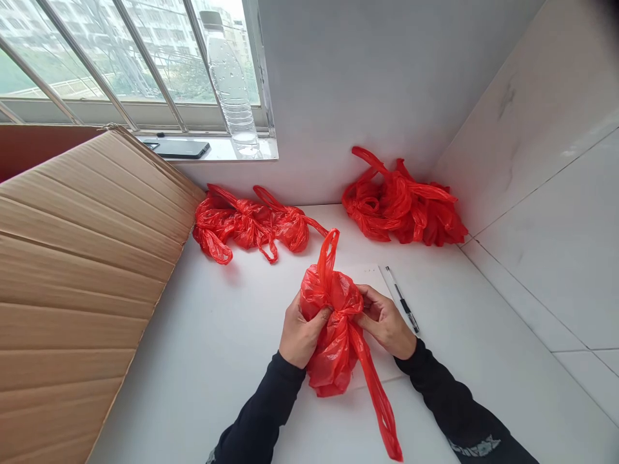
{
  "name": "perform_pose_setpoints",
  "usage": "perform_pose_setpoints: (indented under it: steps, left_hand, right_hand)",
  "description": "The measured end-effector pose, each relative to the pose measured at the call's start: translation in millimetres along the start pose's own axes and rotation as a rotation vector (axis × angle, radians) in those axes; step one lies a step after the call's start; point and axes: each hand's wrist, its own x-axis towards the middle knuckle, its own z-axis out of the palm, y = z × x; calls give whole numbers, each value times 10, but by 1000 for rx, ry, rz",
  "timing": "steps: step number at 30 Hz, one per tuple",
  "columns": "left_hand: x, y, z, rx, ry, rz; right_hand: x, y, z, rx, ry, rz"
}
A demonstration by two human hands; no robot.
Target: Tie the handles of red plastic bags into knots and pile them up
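A red plastic bag (333, 367), knotted in the middle, is held between both hands over the white table. One of its handles stands up at the top, and the other trails down to the lower right. My left hand (300, 332) grips its left side, thumb pressed near the knot. On the right side, my right hand (387, 325) pinches the bag close to the knot, with some fingers hidden behind it. What the bag contains cannot be made out. Beneath the hands lies a white sheet of paper (374, 276), partly covered.
Tied red bags (249, 222) lie along the wall, and a heap of red bags (403, 200) fills the back right corner. A black pen (403, 299) rests beside my right hand. A cardboard box (91, 270) stands left. A bottle (229, 84) and a phone (181, 149) are on the windowsill.
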Motion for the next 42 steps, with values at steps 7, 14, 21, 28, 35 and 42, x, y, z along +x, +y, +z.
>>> perform_pose_setpoints:
  steps: [7,14,21,28,35,42]
  left_hand:
    - [4,-11,-19,38,6,16]
    - [7,-71,-59,66,-26,-45]
    - [11,-75,-58,110,25,-44]
    - [27,-86,-68,108,80,-35]
    - [3,-29,-33,77,5,-31]
    - [28,-64,-60,-14,93,-20]
  right_hand:
    - [3,22,2,38,25,22]
    - [6,40,7,25,40,28]
    - [-8,27,17,14,42,24]
    - [-11,-3,38,-4,17,24]
    - [-10,14,33,7,27,17]
    - [-31,-51,55,-128,4,4]
